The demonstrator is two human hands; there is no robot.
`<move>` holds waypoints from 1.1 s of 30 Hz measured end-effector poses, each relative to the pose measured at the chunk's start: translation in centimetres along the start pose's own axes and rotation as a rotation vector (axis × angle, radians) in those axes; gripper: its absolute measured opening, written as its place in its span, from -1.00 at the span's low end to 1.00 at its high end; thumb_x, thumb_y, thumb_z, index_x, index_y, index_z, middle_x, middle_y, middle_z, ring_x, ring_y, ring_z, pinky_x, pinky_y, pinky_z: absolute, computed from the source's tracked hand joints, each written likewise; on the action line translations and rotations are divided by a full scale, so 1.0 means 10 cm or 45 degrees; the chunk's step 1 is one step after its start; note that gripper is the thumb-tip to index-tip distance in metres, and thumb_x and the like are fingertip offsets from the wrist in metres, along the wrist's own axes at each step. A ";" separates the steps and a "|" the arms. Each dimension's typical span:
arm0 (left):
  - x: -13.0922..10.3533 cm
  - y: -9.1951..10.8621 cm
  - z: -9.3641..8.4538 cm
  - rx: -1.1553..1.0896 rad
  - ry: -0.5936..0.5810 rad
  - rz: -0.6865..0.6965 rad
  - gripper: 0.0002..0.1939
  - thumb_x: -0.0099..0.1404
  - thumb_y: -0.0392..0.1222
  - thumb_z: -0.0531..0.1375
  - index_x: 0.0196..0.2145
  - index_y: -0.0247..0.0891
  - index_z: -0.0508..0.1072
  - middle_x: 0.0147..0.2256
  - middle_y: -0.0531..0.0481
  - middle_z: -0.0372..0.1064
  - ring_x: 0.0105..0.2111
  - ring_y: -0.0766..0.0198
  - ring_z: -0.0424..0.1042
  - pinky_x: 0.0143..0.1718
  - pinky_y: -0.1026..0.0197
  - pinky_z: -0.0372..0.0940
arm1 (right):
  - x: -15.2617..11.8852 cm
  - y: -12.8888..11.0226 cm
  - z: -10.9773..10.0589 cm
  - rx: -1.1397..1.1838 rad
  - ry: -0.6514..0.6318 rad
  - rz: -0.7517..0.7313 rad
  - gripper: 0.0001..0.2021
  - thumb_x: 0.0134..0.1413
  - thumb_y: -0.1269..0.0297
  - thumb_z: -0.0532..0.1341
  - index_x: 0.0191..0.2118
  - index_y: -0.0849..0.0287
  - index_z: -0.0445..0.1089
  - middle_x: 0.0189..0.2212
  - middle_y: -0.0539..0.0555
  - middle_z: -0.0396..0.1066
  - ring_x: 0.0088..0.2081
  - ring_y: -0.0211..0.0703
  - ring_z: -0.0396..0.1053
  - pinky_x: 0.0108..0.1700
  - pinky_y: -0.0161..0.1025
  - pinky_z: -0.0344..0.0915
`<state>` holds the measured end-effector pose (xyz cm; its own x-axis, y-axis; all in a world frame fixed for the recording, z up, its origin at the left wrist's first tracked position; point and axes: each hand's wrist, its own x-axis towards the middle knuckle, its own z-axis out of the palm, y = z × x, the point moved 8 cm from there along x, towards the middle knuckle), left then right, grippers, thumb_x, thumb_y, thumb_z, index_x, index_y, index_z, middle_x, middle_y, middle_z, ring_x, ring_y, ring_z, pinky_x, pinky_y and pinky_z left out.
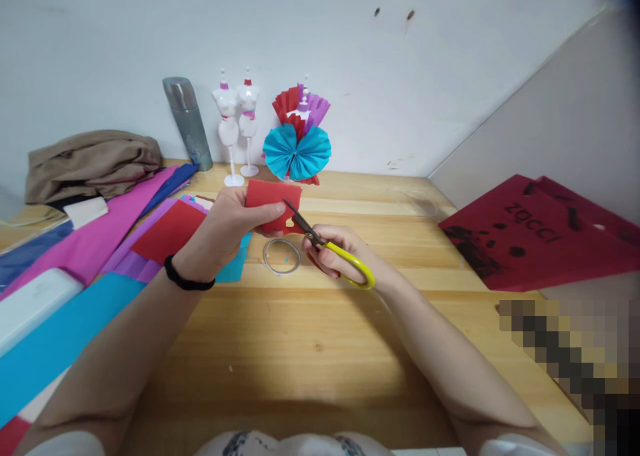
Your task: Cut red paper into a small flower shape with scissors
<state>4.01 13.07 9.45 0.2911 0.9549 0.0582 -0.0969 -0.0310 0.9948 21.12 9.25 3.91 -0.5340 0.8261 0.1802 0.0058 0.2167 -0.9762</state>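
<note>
Between the thumb and fingers of my left hand point(231, 213) is a piece of red paper point(270, 195), held up above the table. A small hole or notch shows low on its right side. My right hand point(335, 243) grips a pair of scissors point(353, 263) with yellow handles and dark blades. The blades point up and left, with their tips over the right part of the red paper. Whether the paper lies between the blades I cannot tell. Below the paper, a thin silver ring point(282, 271) lies on the wooden table point(280, 349).
Two white mini mannequins point(229, 133) and one dressed in pleated paper point(297, 151) stand by the wall. A grey-green bottle point(189, 126) leans there. Coloured paper point(75, 249) and brown cloth point(95, 163) lie left. A red paper bag point(520, 233) is at right.
</note>
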 end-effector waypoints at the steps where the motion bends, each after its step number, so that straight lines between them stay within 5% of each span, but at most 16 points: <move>1: 0.00 0.00 0.00 0.004 -0.001 -0.003 -0.70 -0.01 -0.06 0.55 -0.38 -0.30 0.66 -0.49 0.00 0.57 -0.49 0.24 0.51 -0.41 0.21 0.49 | 0.00 0.00 0.00 0.004 0.001 -0.002 -0.50 0.25 -0.25 0.45 -0.17 0.13 0.44 -0.52 -0.17 0.28 -0.64 -0.40 0.11 -0.60 -0.37 0.04; 33: -0.01 0.00 0.03 -0.010 -0.060 -0.020 -0.68 0.01 -0.03 0.57 -0.46 -0.30 0.63 -0.48 -0.04 0.56 -0.49 0.24 0.47 -0.38 0.19 0.47 | 0.01 -0.05 0.01 0.026 0.004 -0.035 -0.42 0.23 -0.37 0.42 -0.19 0.13 0.43 -0.57 -0.20 0.24 -0.68 -0.42 0.05 -0.63 -0.35 -0.03</move>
<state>4.22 12.86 9.43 0.3368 0.9404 0.0469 -0.0995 -0.0140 0.9949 20.98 9.17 4.40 -0.5308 0.8218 0.2072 -0.0260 0.2285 -0.9732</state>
